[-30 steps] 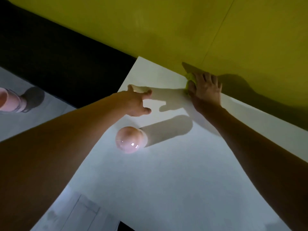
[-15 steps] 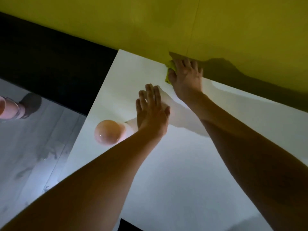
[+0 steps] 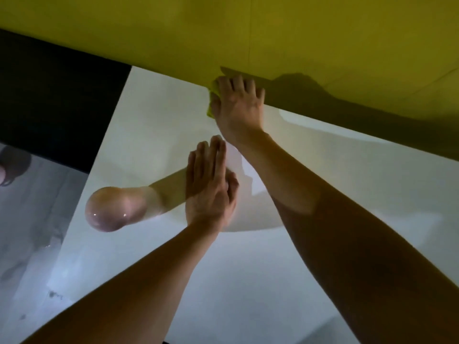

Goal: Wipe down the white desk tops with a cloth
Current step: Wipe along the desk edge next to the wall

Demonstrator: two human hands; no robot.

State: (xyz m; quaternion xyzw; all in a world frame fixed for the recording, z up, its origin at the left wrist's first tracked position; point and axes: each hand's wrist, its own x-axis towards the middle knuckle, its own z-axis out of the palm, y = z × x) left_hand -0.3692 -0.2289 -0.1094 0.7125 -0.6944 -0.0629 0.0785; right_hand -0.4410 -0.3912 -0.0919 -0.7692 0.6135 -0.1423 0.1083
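Note:
The white desk top (image 3: pixel 248 281) fills the middle of the head view and ends at a yellow partition (image 3: pixel 273 40) along its far edge. My right hand (image 3: pixel 238 105) lies flat on a yellow-green cloth (image 3: pixel 211 100) at that far edge, right against the partition; only a small strip of cloth shows past my thumb side. My left hand (image 3: pixel 208 184) rests flat on the desk with straight fingers, a little nearer to me and just left of my right forearm.
A pink glossy rounded object (image 3: pixel 111 209) stands on the desk near its left edge, left of my left hand. Grey floor (image 3: pixel 29 244) lies beyond the left edge, with a dark panel (image 3: pixel 54 100) behind it.
My left hand swung from the desk's left side to the middle and laid itself flat. My right hand kept the cloth against the partition. The view shifted so that the pink object appears farther left.

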